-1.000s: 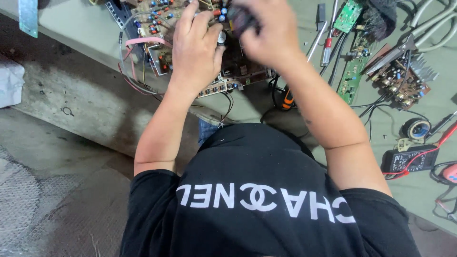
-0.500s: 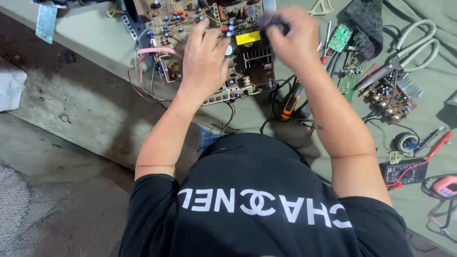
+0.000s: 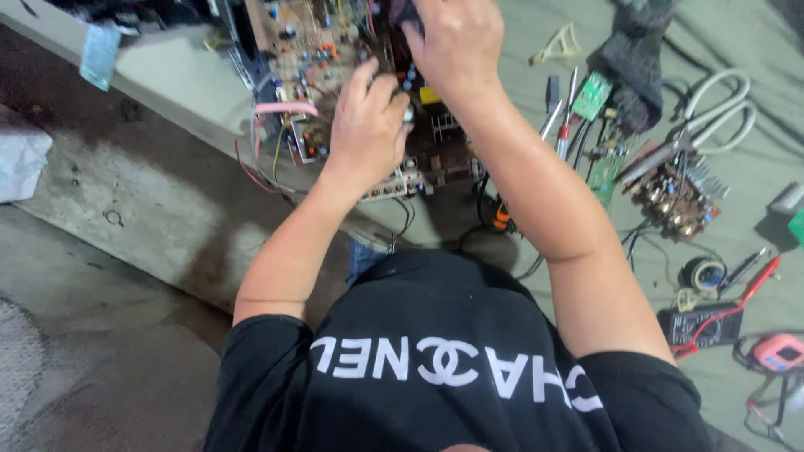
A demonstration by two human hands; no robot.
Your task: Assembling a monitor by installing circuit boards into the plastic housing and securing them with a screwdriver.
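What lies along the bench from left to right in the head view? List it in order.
Grey tag at the bench edge → pink cable → left hand on the circuit board → right hand → small green board → white-handled scissors → pink tape measure.

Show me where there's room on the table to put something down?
Bare green table lies between the right hand and the black cloth, and below the scissors. It is crowded around the big circuit board under both hands, and among the small boards, tape roll and meter.
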